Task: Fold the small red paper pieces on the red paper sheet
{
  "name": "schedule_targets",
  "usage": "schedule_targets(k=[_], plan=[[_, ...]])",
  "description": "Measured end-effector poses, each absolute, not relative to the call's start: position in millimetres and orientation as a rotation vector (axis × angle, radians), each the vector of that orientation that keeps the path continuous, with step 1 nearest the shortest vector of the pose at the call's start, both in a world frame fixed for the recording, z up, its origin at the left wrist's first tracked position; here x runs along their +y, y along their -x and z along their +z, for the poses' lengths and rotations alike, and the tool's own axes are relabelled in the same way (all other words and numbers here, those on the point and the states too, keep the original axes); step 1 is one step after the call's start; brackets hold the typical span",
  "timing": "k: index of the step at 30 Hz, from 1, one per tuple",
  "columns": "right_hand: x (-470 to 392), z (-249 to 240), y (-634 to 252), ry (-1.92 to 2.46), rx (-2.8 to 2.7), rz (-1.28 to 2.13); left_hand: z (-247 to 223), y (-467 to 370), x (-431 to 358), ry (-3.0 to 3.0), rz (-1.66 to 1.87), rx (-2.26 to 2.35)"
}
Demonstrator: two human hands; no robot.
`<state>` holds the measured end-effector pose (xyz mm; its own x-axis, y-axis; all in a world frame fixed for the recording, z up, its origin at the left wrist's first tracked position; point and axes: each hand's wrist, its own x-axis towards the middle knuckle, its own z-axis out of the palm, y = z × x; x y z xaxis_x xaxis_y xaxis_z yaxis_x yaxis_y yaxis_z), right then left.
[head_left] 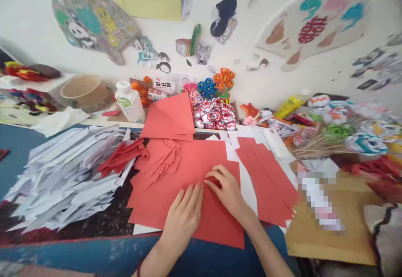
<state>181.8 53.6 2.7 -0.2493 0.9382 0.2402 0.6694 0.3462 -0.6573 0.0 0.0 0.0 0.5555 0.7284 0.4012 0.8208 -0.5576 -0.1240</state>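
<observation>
As red paper's (pixel 216 222) corner points near-right, left fingers (pixel 189 200) lie straight, right fingers (pixel 223 173) curl, grip unclear.

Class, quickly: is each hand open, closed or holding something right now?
Left hand: open, fingers laid on the red paper.
Right hand: fingers curled at the red paper; whether they pinch it cannot be told.

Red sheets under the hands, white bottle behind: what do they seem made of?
The red sheets: matte paper or thin card, judging by their thin, straight-cut edges. The white bottle: probably plastic, given its smooth, opaque body; gloss is hard to judge.
</observation>
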Motion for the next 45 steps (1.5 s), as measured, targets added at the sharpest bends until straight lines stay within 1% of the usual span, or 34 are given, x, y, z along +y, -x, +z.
schedule_targets(k=[4, 7, 12, 18, 25, 38, 45], plan=[[44, 2, -184, 1.403, -1.965, 0.347, 0, 2, 0, 2.492, -0.444, -1.307], [27, 4, -183, 1.345, -2.05, 0.136, 0, 2, -1, 2.495, -0.454, -1.325], [4, 0, -180, 1.247, -2.315, -0.004, -3, 2, -1, 2.484, -0.47, -1.353], [4, -9, -179, 1.281, -2.347, -0.023, -6, 3, -2, 2.502, -0.454, -1.375], [5, -7, -178, 1.309, -2.354, -0.009, -6, 2, -2, 2.517, -0.442, -1.397], [2, -7, -177, 1.355, -2.326, -0.139, -7, 2, -1, 2.541, -0.473, -1.416], [3, -7, -177, 1.359, -2.318, -0.107, -5, 1, -1, 2.541, -0.472, -1.423]])
